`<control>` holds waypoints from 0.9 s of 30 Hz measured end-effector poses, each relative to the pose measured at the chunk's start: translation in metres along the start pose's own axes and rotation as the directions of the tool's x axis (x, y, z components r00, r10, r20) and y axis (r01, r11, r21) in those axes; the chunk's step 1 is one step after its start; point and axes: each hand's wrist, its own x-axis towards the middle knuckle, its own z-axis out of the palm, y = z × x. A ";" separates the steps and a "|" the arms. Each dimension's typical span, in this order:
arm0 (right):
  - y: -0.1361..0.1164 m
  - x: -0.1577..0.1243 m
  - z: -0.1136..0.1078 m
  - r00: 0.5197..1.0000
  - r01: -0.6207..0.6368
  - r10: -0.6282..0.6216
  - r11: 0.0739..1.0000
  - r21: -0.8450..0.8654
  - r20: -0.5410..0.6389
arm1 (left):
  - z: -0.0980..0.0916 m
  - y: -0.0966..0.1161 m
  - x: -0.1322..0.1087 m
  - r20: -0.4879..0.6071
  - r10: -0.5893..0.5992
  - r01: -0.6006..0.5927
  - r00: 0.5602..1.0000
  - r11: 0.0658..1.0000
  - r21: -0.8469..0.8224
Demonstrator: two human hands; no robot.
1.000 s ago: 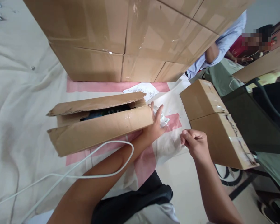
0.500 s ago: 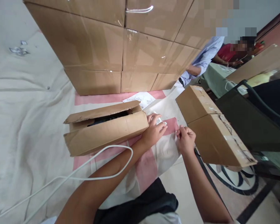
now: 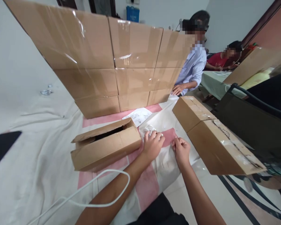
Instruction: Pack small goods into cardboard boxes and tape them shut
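Two grips low on the pink-and-white cloth [image 3: 152, 187], just right of the open carton [image 3: 105, 150]: left grip [image 3: 153, 144] curled shut over a clear packet [image 3: 148, 129] at the carton's right end; right grip [image 3: 181, 150] just beyond, fingertips pinched together, contents too small to tell.

We observe the left hand [image 3: 152, 144] resting with bent fingers on a clear plastic packet [image 3: 148, 129]; we cannot tell whether it grips the packet. The right hand [image 3: 181, 149] sits just beside it, fingers curled together, on the pink-and-white sheet [image 3: 152, 187]. We note an open cardboard box [image 3: 107, 148] to the left of the left hand and a long taped box [image 3: 215, 137] to the right of the right hand. Behind them we see a printed paper [image 3: 138, 116] and a stack of taped cartons [image 3: 121, 62]. A white cable [image 3: 96, 193] loops over the left forearm. A co-worker in a light blue shirt [image 3: 193, 67] sits beyond the stack.
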 end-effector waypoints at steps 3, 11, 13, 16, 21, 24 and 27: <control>0.002 0.000 -0.002 0.999 0.003 -0.003 1.000 0.010 0.032 | -0.004 0.004 0.000 0.005 -0.001 0.001 1.000 1.000 0.027; -0.025 -0.017 -0.006 0.973 0.123 -0.123 0.992 0.009 0.196 | -0.041 0.023 0.003 0.060 -0.121 0.134 0.991 0.944 -0.302; -0.043 -0.025 -0.005 0.907 0.131 -0.132 0.991 0.029 0.399 | -0.065 0.030 0.002 0.174 -0.199 0.264 0.964 0.766 -0.586; -0.074 -0.038 0.001 0.718 0.089 -0.103 0.994 0.057 0.688 | -0.102 0.037 -0.010 0.410 -0.201 0.457 0.889 0.392 -0.799; -0.101 -0.061 0.013 0.550 0.068 -0.098 0.995 0.073 0.829 | -0.136 0.033 -0.054 0.533 -0.285 0.590 0.797 0.176 -0.788; -0.101 -0.074 0.019 0.492 0.094 -0.102 0.994 0.063 0.864 | -0.147 0.024 -0.077 0.550 -0.426 0.654 0.718 0.142 -0.743; -0.099 -0.089 0.027 0.420 0.055 -0.109 0.994 0.095 0.901 | -0.163 0.017 -0.091 0.514 -0.414 0.634 0.752 0.240 -0.735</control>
